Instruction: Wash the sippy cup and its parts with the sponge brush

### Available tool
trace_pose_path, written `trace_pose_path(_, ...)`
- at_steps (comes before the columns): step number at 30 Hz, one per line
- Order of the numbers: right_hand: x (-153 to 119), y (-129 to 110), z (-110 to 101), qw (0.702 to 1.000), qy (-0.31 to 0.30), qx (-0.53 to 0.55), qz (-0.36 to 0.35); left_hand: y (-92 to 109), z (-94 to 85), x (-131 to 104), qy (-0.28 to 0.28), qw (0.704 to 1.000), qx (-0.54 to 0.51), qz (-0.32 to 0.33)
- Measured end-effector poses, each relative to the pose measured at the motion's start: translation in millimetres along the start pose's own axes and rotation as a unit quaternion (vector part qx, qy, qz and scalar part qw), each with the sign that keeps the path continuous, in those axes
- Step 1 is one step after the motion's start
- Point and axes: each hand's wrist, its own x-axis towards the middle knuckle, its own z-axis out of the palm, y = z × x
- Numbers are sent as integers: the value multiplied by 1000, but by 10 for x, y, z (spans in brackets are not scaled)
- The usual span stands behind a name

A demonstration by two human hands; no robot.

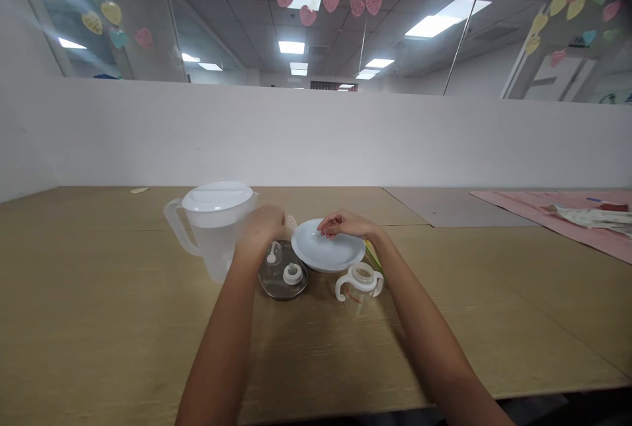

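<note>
My left hand (267,223) is smeared by motion above the back of a small metal tray (281,291), beside a lidded plastic pitcher (212,235). A small pale object (291,222) shows at its fingers; whether they grip it I cannot tell. On the tray sit a white bottle nipple with collar (293,274) and a clear cap-like piece (272,253). My right hand (345,223) hovers over a shallow white bowl (326,258), fingers curled together in a pinch; what they hold, if anything, is hidden. In front of the bowl stands a clear baby bottle with white handles (360,278), its top uncovered.
A yellow-green item (373,255) is partly hidden behind my right wrist. At the far right, cloth and small items lie on a pink mat (533,212). A grey sheet (444,207) lies at the back. A white wall (316,136) borders the wooden table (123,320).
</note>
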Motion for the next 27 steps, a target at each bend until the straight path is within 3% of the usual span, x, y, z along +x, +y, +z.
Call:
trace_pose_path(3, 68, 184, 20, 996, 81, 31, 16, 103, -53, 9, 35, 996, -27, 75)
trace_pose_path(5, 109, 302, 29, 987, 157, 12, 38, 159, -8, 56, 59, 987, -102, 112)
trace_pose_path(9, 112, 317, -32, 969, 241, -34, 47, 237, 189, 191, 52, 951, -283, 114)
trace_pose_path(13, -100, -168, -102, 927, 370, -12, -63, 308, 347, 257, 19, 945, -297, 136)
trace_pose_path(17, -413, -808, 42, 823, 526, 51, -208, 396, 375, 239, 6, 953, -243, 183)
trace_pose_path(18, -465, -915, 103, 807, 542, 52, -230, 416, 367, 230, 8, 953, -234, 193)
trace_pose_path(20, -511, -1033, 221, 809, 532, 35, -248, 446, 348, 215, 13, 953, -219, 208)
trace_pose_path(23, -472, -1029, 322, 824, 511, -3, -244, 459, 321, 203, 11, 953, -208, 221)
trace_pose_path(27, -413, -977, 330, 814, 531, -22, -235, 461, 297, 190, 2, 950, -210, 231)
